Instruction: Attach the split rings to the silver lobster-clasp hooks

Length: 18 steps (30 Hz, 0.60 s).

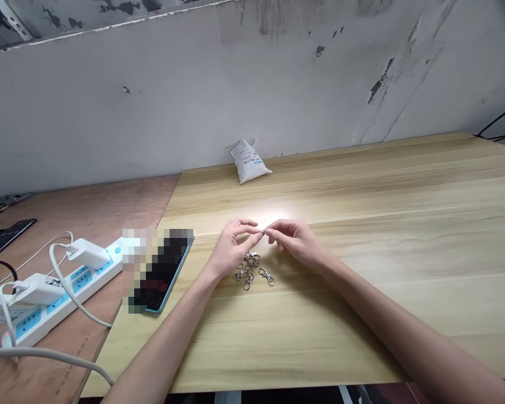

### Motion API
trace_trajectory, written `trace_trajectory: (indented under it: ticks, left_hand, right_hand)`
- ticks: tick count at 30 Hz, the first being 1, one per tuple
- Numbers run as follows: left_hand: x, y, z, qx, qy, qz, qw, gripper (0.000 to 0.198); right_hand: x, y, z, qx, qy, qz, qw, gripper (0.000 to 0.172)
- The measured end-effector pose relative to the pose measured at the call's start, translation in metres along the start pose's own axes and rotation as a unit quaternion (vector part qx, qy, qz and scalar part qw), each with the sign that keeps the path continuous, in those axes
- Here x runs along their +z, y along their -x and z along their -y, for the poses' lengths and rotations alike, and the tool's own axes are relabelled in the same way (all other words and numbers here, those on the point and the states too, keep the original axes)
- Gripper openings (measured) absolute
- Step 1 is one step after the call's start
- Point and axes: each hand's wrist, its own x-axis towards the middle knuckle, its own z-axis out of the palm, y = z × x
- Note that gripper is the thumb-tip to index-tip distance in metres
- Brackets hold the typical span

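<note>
My left hand (237, 241) and my right hand (292, 238) meet fingertip to fingertip just above the table. Both pinch a small metal swivel clasp (263, 231), mostly covered by the fingers. A bit of a ring shows under my left fingers. On the wood right below my hands lies a loose pile of silvery swivel clasps (249, 266) with key rings. One more clasp (267, 276) rests a little apart, to the right of the pile.
A phone (168, 269), partly blurred out, lies left of my left forearm. Beyond it a white power strip (88, 286) carries plugged-in chargers and cables. A white labelled packet (250, 163) sits at the back of the wooden table (382, 224), near the wall.
</note>
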Motion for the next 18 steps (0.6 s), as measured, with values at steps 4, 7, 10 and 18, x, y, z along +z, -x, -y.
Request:
trace_trajectory:
  ticks: [4, 7, 10, 18]
  left_hand:
    - [-0.0008, -0.0010, -0.0018, 0.017, -0.017, -0.036, 0.999, 0.014]
    - [-0.0035, -0.0021, -0.0024, 0.039, -0.053, -0.050, 0.997, 0.013]
    - [-0.0056, -0.0014, -0.0017, 0.104, -0.171, -0.071, 0.977, 0.010]
    - [-0.0016, 0.0024, -0.0004, 0.253, -0.362, -0.076, 0.894, 0.011]
  right_hand:
    - [-0.0003, 0.0014, 0.0038, -0.004, 0.022, -0.004, 1.000, 0.033]
    - [-0.0029, 0.0018, 0.0072, 0.008, 0.018, 0.002, 1.000, 0.034]
    - [-0.0062, 0.0013, 0.0077, 0.036, -0.006, 0.012, 0.999, 0.033]
    - [-0.0085, 0.0014, 0.0090, 0.106, -0.058, 0.085, 0.989, 0.036]
